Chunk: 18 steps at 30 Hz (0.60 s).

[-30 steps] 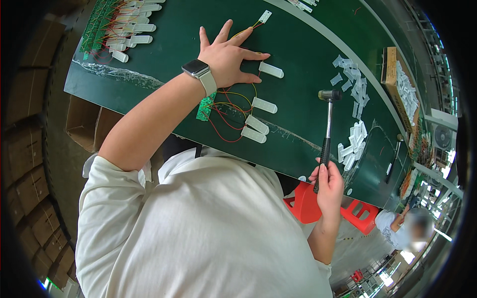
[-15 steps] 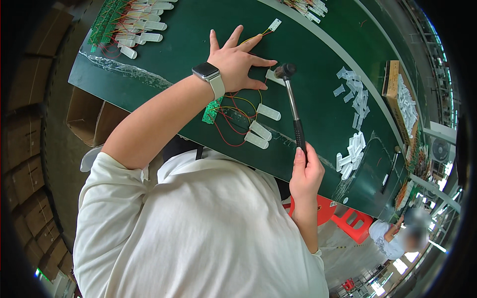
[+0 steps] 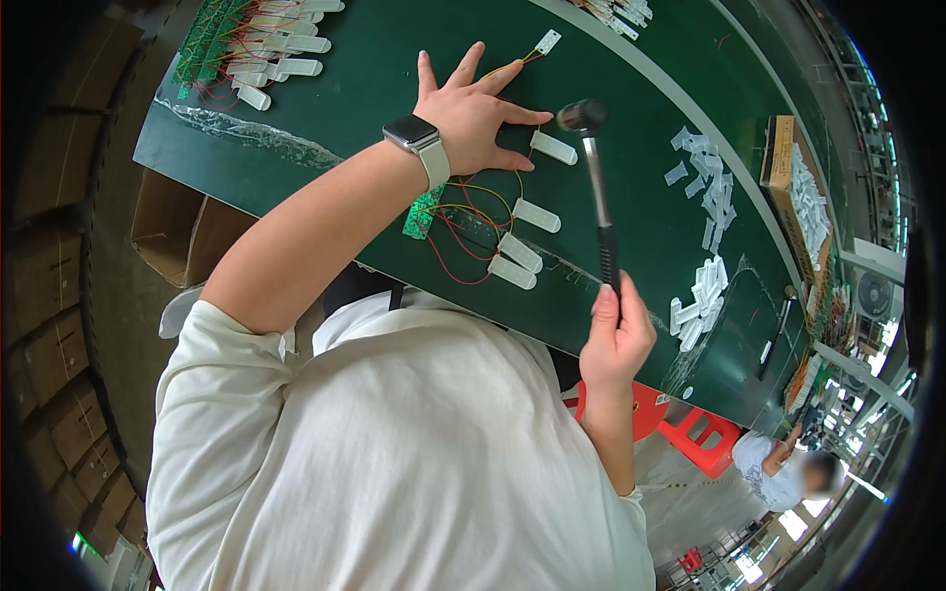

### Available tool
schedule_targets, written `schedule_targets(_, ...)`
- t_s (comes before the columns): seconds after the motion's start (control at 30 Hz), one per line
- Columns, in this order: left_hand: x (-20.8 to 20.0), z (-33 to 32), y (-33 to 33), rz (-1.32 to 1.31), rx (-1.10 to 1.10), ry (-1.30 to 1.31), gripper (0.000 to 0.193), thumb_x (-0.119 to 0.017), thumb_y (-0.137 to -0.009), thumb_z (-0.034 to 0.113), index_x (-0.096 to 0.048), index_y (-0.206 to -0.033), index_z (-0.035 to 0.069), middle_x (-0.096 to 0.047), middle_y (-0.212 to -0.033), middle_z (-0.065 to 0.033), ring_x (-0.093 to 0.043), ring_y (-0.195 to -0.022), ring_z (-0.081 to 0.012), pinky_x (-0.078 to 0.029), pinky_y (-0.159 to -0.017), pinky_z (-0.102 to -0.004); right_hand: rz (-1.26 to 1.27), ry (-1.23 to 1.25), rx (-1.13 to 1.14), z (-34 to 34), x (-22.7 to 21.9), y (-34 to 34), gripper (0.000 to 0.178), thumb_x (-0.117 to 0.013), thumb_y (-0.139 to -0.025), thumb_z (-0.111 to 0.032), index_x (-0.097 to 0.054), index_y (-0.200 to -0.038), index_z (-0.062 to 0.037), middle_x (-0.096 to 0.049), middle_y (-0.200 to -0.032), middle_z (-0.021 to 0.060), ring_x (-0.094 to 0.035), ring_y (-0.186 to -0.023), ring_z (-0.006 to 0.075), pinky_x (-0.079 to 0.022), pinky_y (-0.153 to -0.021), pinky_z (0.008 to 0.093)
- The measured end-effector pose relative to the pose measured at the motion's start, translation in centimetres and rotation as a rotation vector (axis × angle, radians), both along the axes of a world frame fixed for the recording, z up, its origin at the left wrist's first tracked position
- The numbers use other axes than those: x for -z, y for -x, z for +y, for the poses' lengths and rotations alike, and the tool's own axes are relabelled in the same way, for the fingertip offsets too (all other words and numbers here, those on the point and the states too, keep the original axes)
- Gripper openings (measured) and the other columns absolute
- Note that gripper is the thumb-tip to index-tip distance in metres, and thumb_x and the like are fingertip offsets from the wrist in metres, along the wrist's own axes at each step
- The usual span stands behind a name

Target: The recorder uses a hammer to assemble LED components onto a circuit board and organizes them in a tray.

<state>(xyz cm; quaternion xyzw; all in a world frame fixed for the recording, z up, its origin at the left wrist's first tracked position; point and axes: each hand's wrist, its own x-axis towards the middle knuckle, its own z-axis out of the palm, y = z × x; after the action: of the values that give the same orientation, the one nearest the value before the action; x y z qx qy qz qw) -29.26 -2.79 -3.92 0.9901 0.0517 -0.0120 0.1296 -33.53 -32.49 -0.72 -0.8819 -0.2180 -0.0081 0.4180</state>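
My left hand (image 3: 468,123) lies spread on the green table (image 3: 365,79), its fingers apart over some red and yellow wires. My right hand (image 3: 619,340) grips the black handle of a hammer (image 3: 597,187), whose dark head hangs just right of my left fingertips. Beside my left wrist sits a small green circuit board (image 3: 421,214), partly covered by the hand. Its wires run to several white plastic pieces, among them one white casing (image 3: 554,148) near the hammer head and another casing (image 3: 536,215) nearer to me. Beyond my fingers lies a small white plate with holes (image 3: 548,41), on wires.
At the far left are stacked green boards (image 3: 205,44) wired to white casings (image 3: 299,67). To the right lie translucent strips (image 3: 705,182), a pile of white parts (image 3: 702,303), a cardboard box (image 3: 778,163) and another long-handled tool (image 3: 776,335). Red stools (image 3: 705,443) and a person (image 3: 774,473) are beyond.
The hammer has swung a little up and to the right, uncovering the white casing near its head. My right hand has shifted slightly right; my left hand has stayed almost still.
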Motion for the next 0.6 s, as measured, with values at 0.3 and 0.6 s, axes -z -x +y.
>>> schedule_targets(0.3,0.3,-0.2,0.0,-0.025,-0.021,0.002,0.066,-0.082,-0.074,0.065,-0.063,-0.136,0.056,-0.029,-0.172,0.0019,-0.013,-0.161,-0.0365,-0.005,-0.117,-0.0822,0.01,0.151,0.032,-2.7,2.4,0.3,0.025,-0.061,-0.105,-0.01,-0.065,-0.123,0.006,-0.065,-0.081,0.0104,-0.058,-0.065,0.0173,-0.047,-0.06,0.0311)
schedule_targets(0.6,0.4,-0.2,0.2,-0.03,-0.009,-0.015,0.067,-0.082,-0.075,0.064,-0.061,-0.138,0.056,-0.03,-0.171,0.0016,-0.014,-0.16,-0.0368,-0.006,-0.116,-0.0826,0.165,-0.258,0.186,-3.8,2.2,0.2,0.029,-0.057,-0.108,-0.012,-0.066,-0.128,0.0073,-0.056,-0.074,-0.0003,-0.046,-0.056,0.0039,-0.035,-0.049,0.0216)
